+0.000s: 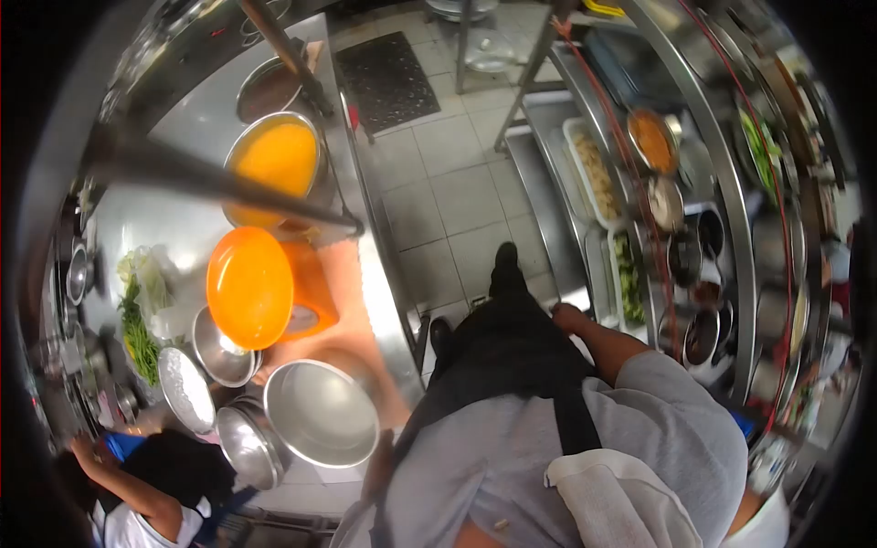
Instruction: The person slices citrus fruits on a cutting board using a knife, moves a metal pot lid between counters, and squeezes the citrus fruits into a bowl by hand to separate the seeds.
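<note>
My right hand (570,319) hangs beside my dark apron, close to the steel shelving, with its fingers curled in and nothing visible in them. Only a small part of my left hand (380,449) shows, low beside a deep metal pot (322,416). Its fingers are hidden, so whether it touches the pot is unclear. The pot's mouth faces up and its inside looks bare. Beyond it, an orange plastic bowl (248,287) stands tilted over an orange kitchen scale (311,288) on a pinkish cutting board (356,315).
Metal bowls (248,447) crowd the near end of the steel counter (196,196). Green herbs (139,338) and a pot of orange liquid (277,157) stand on it. Shelving with food trays (592,173) lines the right. A co-worker (155,484) is at lower left.
</note>
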Action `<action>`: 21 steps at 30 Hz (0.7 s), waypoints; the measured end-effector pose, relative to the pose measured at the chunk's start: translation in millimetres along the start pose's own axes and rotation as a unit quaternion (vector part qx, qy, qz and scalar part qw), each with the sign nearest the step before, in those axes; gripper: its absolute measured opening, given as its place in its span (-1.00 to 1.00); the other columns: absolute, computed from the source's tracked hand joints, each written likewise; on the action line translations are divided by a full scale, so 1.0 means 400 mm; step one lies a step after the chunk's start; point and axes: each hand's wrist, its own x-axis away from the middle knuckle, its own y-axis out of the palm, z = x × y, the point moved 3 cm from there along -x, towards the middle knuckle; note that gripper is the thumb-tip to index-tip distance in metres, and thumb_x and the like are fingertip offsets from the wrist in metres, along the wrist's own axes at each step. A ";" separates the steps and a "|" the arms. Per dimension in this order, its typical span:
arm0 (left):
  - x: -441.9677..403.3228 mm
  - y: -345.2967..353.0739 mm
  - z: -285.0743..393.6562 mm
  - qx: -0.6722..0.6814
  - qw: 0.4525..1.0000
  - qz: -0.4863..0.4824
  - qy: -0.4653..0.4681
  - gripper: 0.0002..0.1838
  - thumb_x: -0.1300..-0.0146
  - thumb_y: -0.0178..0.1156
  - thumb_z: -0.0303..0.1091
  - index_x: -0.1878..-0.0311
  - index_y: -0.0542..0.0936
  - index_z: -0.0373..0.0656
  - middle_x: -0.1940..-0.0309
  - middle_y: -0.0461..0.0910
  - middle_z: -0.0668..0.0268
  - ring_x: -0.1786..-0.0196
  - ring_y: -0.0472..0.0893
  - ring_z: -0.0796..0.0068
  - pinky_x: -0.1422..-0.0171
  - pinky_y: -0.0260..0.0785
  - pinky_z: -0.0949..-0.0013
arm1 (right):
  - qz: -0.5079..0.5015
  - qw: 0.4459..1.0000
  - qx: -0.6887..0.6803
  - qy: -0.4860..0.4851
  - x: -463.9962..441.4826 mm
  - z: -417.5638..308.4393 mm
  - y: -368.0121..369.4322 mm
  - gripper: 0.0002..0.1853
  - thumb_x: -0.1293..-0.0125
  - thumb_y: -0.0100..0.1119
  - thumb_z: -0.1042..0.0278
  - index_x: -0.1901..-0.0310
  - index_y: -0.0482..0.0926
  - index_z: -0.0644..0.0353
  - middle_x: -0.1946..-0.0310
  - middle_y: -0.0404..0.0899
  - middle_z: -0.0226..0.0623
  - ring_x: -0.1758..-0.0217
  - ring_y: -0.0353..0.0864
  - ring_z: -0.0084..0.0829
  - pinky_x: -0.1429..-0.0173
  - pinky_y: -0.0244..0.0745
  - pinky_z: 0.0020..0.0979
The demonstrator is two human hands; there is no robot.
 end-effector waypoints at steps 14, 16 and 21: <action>-0.157 0.451 0.502 0.149 0.979 0.137 -0.004 -0.66 -0.48 0.27 -0.15 -0.12 0.67 -0.20 0.07 0.72 0.28 0.14 0.70 0.40 -0.02 0.55 0.33 | 0.083 0.967 -0.051 -0.234 -0.584 -0.644 -0.931 -0.57 -0.27 0.19 0.25 -0.17 0.66 0.12 -0.16 0.70 -0.04 -0.27 0.65 0.00 -0.33 0.53 -0.13; -0.254 0.480 0.600 0.210 0.967 0.145 0.009 -0.65 -0.48 0.28 -0.16 -0.14 0.67 -0.20 0.05 0.72 0.27 0.13 0.70 0.39 -0.03 0.55 0.33 | 0.042 0.973 -0.006 -0.228 -0.652 -0.716 -0.977 -0.56 -0.26 0.20 0.26 -0.18 0.65 0.11 -0.16 0.70 -0.05 -0.27 0.66 -0.01 -0.33 0.54 -0.14; -0.514 0.491 0.955 0.199 0.963 0.141 0.114 -0.57 -0.46 0.32 -0.18 -0.26 0.62 -0.23 -0.11 0.69 0.22 -0.05 0.69 0.36 -0.22 0.51 0.33 | -0.005 0.959 0.087 -0.268 -0.782 -0.787 -1.052 -0.55 -0.24 0.17 0.31 -0.19 0.65 0.10 -0.15 0.69 0.00 -0.26 0.65 0.04 -0.32 0.54 -0.10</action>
